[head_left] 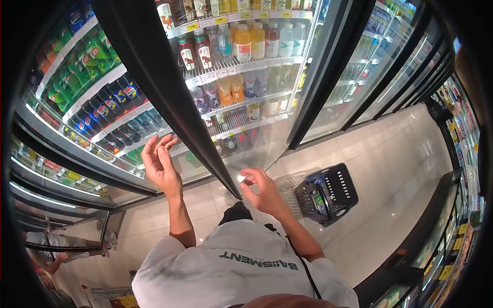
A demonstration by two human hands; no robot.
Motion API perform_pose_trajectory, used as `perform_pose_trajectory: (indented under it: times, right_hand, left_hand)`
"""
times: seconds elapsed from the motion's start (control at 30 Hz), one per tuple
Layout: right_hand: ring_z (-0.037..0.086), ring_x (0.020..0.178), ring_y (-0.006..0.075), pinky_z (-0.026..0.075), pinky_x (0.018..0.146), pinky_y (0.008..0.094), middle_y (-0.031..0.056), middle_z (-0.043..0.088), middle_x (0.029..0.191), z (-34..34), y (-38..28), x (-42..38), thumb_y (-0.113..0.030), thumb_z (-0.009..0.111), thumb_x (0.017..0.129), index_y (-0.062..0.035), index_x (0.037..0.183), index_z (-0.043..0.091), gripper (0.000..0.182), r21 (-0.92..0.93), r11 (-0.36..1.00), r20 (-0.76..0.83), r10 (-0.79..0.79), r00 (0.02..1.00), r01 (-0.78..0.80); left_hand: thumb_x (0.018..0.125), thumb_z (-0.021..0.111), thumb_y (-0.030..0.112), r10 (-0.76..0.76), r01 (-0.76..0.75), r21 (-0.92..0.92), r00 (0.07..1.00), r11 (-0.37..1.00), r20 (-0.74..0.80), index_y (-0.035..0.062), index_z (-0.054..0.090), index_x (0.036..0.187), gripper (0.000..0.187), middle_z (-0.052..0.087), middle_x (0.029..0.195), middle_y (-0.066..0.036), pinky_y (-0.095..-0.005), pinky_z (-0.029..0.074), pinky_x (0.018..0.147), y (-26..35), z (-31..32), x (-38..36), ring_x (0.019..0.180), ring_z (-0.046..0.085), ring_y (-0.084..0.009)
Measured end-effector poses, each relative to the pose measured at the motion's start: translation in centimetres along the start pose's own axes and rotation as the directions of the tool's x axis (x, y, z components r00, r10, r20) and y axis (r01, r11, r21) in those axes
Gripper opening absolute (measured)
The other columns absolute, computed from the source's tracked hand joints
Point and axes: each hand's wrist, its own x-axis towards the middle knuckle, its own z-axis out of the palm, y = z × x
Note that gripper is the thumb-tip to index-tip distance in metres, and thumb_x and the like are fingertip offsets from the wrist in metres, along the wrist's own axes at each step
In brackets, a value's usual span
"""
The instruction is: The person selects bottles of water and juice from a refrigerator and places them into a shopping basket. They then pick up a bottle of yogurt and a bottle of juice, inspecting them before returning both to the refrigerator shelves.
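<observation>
My left hand is raised in front of the cooler shelves, fingers parted and slightly curled, with nothing in it. Nearest to it are rows of dark bottles with blue labels on the lower shelves. My right hand is beside the lower end of a black door frame, thumb and fingers curved and apart. A bright white spot shows between its fingertips. Through the glass to the right of the frame, shelves carry orange juice bottles and other drinks.
A grey shopping basket with several items stands on the tiled floor to the right. More glass cooler doors line the wall beyond. Low shelving runs along the right. A person appears at the far left.
</observation>
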Motion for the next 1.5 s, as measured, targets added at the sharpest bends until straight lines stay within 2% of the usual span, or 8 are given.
perform_pose_trajectory:
  times: [0.17,0.3,0.47,0.73,0.97,1.07,1.37,1.5]
  right_hand:
    - [0.067,0.081,0.0248,0.052,0.073,0.0324,0.0146,0.063,0.1,1.3,-1.3,1.0,-0.013,0.076,0.086,-0.0001,0.115,0.06,0.036,-0.179,0.984,0.012,-0.017,1.0,0.019]
    - [0.058,0.066,0.0318,0.045,0.058,0.0411,0.0133,0.056,0.077,1.4,0.9,-0.1,-0.023,0.08,0.083,-0.0028,0.088,0.057,0.031,-0.135,0.976,-0.001,-0.174,0.985,0.172]
    - [0.056,0.065,0.0339,0.043,0.058,0.0422,0.0134,0.055,0.076,2.9,-0.5,-0.3,-0.022,0.079,0.085,-0.0028,0.085,0.057,0.029,-0.151,0.98,-0.122,-0.145,0.982,0.126]
    - [0.056,0.07,0.0339,0.045,0.06,0.0412,0.0143,0.053,0.08,4.5,-1.2,0.6,-0.021,0.077,0.087,-0.0015,0.091,0.059,0.027,-0.221,0.969,-0.19,-0.152,0.97,0.108]
    - [0.057,0.071,0.0343,0.046,0.06,0.042,0.0146,0.053,0.082,5.5,-1.1,1.1,-0.011,0.075,0.08,-0.0016,0.093,0.06,0.022,-0.183,0.979,-0.22,-0.129,0.967,0.089]
    - [0.057,0.07,0.0345,0.046,0.059,0.0418,0.0148,0.053,0.081,5.4,-1.1,1.2,-0.008,0.075,0.077,-0.0018,0.093,0.06,0.023,-0.202,0.975,-0.217,-0.139,0.966,0.095]
    - [0.058,0.069,0.0342,0.045,0.058,0.0415,0.0143,0.054,0.08,5.5,-0.5,1.9,-0.008,0.074,0.078,-0.0021,0.092,0.059,0.021,-0.175,0.974,-0.19,-0.176,0.966,0.143]
    - [0.057,0.069,0.0348,0.045,0.059,0.0421,0.0143,0.054,0.081,5.8,-0.7,2.1,-0.012,0.073,0.081,-0.0023,0.093,0.059,0.021,-0.232,0.965,-0.181,-0.163,0.97,0.119]
  left_hand:
    - [0.106,0.052,0.012,-0.088,0.079,0.085,0.991,0.993,0.105,-0.0056,0.058,0.122,0.024,0.069,0.103,-0.014,-0.0314,0.054,0.085,-2.9,-0.3,2.0,0.093,0.067,-0.0182]
    - [0.103,0.053,0.008,0.024,-0.073,0.231,0.978,0.97,0.207,-0.0036,0.063,0.115,0.019,0.068,0.101,-0.005,-0.0265,0.051,0.08,-4.9,2.4,3.7,0.09,0.064,-0.0139]
    - [0.094,0.069,0.024,-0.114,0.01,0.245,0.903,0.97,0.413,-0.0034,0.056,0.13,0.047,0.067,0.12,-0.016,-0.0417,0.052,0.095,-21.5,7.2,11.3,0.103,0.068,-0.0277]
    - [0.082,0.073,0.024,0.239,-0.504,0.533,0.839,0.68,0.489,-0.0072,0.053,0.124,0.056,0.06,0.125,-0.032,-0.0521,0.048,0.099,-29.2,24.6,27.1,0.116,0.059,-0.0481]
    - [0.086,0.063,0.031,-0.322,-0.37,0.764,0.745,0.528,0.583,-0.0065,0.064,0.12,0.051,0.064,0.122,-0.033,-0.055,0.049,0.1,-25.8,28.3,30.3,0.115,0.061,-0.05]
    - [0.087,0.062,0.031,-0.35,-0.401,0.746,0.698,0.531,0.625,-0.0018,0.069,0.117,0.045,0.068,0.116,-0.031,-0.0541,0.049,0.1,-30.5,28.5,32.1,0.112,0.064,-0.0487]
    - [0.085,0.068,0.025,0.04,-0.58,0.699,0.781,0.418,0.624,0.0037,0.065,0.115,0.037,0.065,0.117,-0.023,-0.0495,0.052,0.092,-25.9,25.1,26.9,0.114,0.059,-0.0416]
    - [0.081,0.072,0.013,0.231,-0.724,0.495,0.648,0.48,0.726,0.0056,0.066,0.116,0.037,0.066,0.11,-0.02,-0.0511,0.05,0.089,-26.7,22.3,24.7,0.105,0.061,-0.0399]
